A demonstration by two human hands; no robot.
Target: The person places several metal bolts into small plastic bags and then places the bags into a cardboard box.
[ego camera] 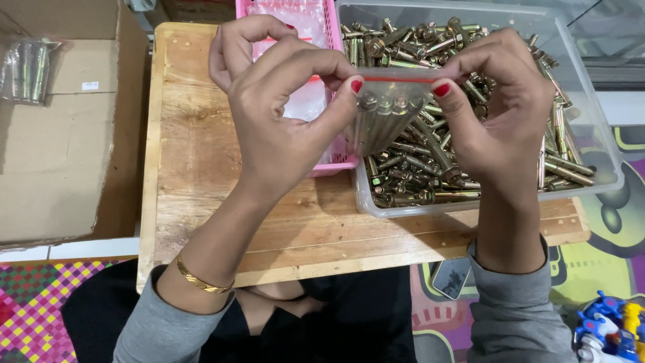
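- Up above the wooden table (201, 168), both hands hold one small clear zip bag (388, 111) between them, its red-striped top edge stretched level from hand to hand.
- Left hand (279, 128) — thumb and forefinger pressed together on the bag's left top corner, the other fingers curled over it.
- Right hand (500, 114) — thumb and forefinger pinching the bag's right top corner in the same way; both thumbnails are painted red.
- Inside the bag stand several brass-coloured anchor bolts (386, 117), heads up in a row just under the seal, shafts fanning downward.
- Directly behind and below the bag sits a clear plastic tub (584, 161) on the table's right half, heaped with loose bolts of the same kind.
- Left of that tub, touching it or nearly so, a pink basket (332, 30) holds empty clear bags.
- Off the table's left edge lies a cardboard box (60, 134), with a filled bag of bolts (27, 70) in its far corner.
- Near the table's front edge a gold bangle (201, 281) circles the left wrist, above a grey sleeve.
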